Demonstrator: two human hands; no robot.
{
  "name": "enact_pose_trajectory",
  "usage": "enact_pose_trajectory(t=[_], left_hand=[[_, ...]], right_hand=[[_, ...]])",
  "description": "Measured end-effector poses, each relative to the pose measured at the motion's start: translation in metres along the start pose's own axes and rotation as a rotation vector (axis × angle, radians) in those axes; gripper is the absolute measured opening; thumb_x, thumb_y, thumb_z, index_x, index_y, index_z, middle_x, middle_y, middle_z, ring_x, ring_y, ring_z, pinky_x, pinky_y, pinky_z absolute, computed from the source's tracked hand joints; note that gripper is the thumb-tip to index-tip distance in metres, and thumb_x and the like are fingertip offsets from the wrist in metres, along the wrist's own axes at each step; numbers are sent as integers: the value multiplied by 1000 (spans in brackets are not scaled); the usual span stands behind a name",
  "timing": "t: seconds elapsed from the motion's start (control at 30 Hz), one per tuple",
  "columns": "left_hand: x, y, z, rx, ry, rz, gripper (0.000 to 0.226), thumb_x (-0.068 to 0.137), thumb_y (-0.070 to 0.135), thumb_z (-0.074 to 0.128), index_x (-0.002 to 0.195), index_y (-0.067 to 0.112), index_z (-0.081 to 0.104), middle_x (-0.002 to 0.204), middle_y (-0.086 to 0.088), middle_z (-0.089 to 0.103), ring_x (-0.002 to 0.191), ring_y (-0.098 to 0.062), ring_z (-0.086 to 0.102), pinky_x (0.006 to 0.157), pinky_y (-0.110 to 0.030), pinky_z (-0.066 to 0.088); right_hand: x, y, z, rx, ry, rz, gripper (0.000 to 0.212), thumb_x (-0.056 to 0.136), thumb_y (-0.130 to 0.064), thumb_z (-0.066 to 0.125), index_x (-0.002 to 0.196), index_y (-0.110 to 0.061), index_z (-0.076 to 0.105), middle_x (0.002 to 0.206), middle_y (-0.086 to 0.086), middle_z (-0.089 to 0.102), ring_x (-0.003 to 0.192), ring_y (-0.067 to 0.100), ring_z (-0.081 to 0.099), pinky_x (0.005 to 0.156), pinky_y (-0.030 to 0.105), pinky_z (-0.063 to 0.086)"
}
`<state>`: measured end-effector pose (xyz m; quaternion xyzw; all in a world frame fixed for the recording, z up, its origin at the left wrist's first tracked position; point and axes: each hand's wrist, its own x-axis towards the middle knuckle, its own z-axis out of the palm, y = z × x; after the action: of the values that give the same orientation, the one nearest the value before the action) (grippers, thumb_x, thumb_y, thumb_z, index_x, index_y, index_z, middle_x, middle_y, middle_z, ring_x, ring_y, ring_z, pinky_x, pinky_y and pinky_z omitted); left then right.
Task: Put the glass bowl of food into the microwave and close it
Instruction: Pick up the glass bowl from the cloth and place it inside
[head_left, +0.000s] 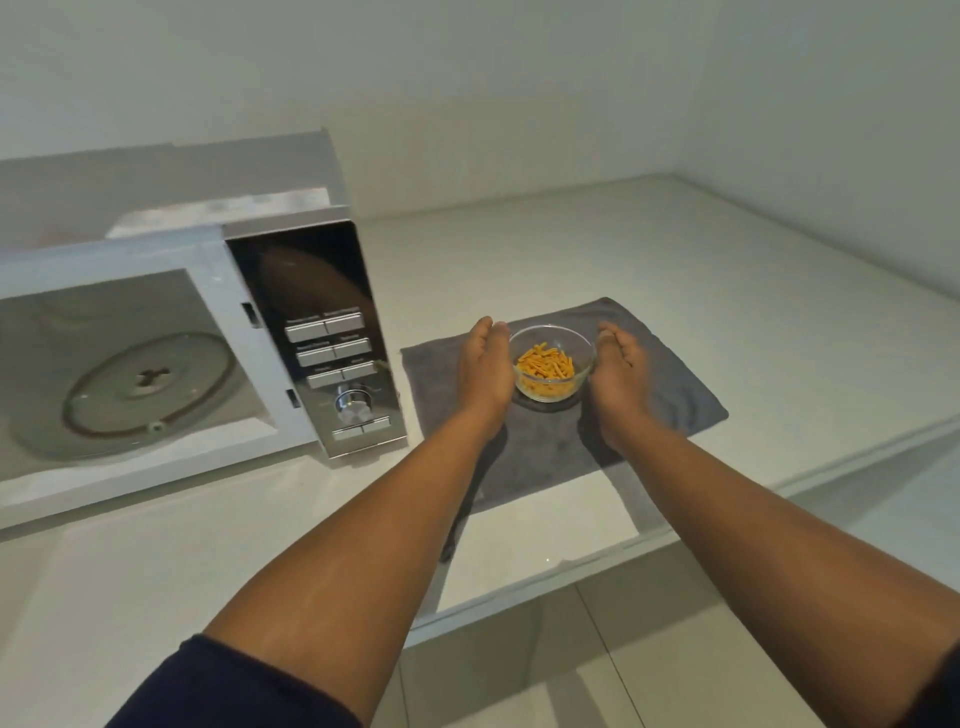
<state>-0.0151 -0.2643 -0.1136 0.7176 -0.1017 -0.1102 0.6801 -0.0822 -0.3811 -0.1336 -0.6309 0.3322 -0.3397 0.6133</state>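
A small glass bowl (551, 364) of orange food sticks rests on a grey cloth (670, 384) on the white counter. My left hand (485, 366) is against the bowl's left side and my right hand (621, 371) against its right side, fingers straight and cupped around it. The bowl still sits on the cloth. To the left stands a white microwave (332, 332) with its cavity exposed and a round glass turntable (148, 384) inside. Its door is out of view.
The microwave's mirrored control panel (337, 358) with buttons and a knob faces me between cavity and bowl. The counter's front edge (675, 540) runs diagonally below the cloth. White walls close the back and right.
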Motion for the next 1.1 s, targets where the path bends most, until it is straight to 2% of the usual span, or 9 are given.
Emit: enact_pose_trajectory(t=[0.13, 0.23, 0.33, 0.47, 0.57, 0.67, 0.87, 1.03, 1.1], left_hand=[[15, -15, 12, -79, 38, -66, 45, 103, 25, 43, 144, 10, 54, 147, -5, 54, 136, -21, 49, 109, -28, 36], [22, -27, 16, -115, 60, -78, 44, 95, 29, 43, 129, 10, 64, 128, -8, 67, 120, -25, 61, 107, -43, 47], [25, -32, 20, -143, 69, -84, 48, 89, 33, 45, 123, 7, 67, 124, -13, 69, 117, -29, 64, 104, -48, 50], [16, -27, 28, -269, 52, -140, 37, 101, 23, 44, 133, 12, 60, 122, 0, 65, 103, -7, 62, 84, -23, 50], [13, -27, 31, -340, 64, -163, 36, 103, 22, 43, 135, 16, 57, 118, 4, 61, 95, 5, 57, 76, -17, 45], [5, -24, 24, -378, 93, -177, 35, 103, 23, 44, 134, 18, 58, 115, 6, 62, 93, 6, 56, 73, -16, 44], [-28, -16, -7, -477, 138, -217, 40, 102, 26, 46, 138, 14, 59, 127, 0, 61, 96, 2, 58, 72, -17, 45], [-63, -17, -32, -534, 153, -258, 40, 101, 26, 47, 136, 14, 60, 134, -3, 63, 111, -13, 63, 83, -25, 50], [-77, -20, -44, -554, 171, -258, 40, 101, 24, 47, 137, 13, 59, 135, -3, 63, 111, -13, 63, 84, -25, 51]], right_hand=[[14, 11, 4, 17, -6, 50, 39, 104, -33, 49, 137, -17, 60, 138, -1, 62, 127, 15, 57, 111, 34, 43], [19, 16, 6, 38, -35, 82, 39, 104, -32, 49, 138, -16, 59, 135, -1, 63, 124, 15, 58, 104, 30, 45], [18, 17, 10, 45, -68, 101, 40, 105, -34, 48, 140, -17, 57, 137, -1, 62, 125, 15, 57, 107, 32, 45], [15, 13, 15, 69, -94, 118, 41, 106, -34, 45, 143, -19, 51, 142, 2, 58, 129, 17, 56, 113, 40, 43], [10, 9, 16, 84, -114, 117, 43, 108, -28, 42, 148, -15, 45, 150, 4, 52, 136, 18, 50, 115, 36, 41], [-3, 5, 19, 83, -125, 112, 44, 108, -27, 41, 150, -15, 44, 151, 3, 50, 137, 17, 49, 111, 30, 41], [-49, -2, 26, 103, -103, 111, 43, 108, -27, 41, 149, -18, 46, 149, 1, 52, 133, 16, 52, 102, 27, 43], [-89, 4, 33, 118, -44, 126, 41, 106, -30, 41, 145, -20, 50, 143, 4, 58, 127, 21, 59, 108, 43, 49], [-106, 7, 38, 124, -41, 147, 41, 105, -33, 41, 144, -24, 51, 141, 3, 59, 125, 22, 60, 107, 47, 50]])
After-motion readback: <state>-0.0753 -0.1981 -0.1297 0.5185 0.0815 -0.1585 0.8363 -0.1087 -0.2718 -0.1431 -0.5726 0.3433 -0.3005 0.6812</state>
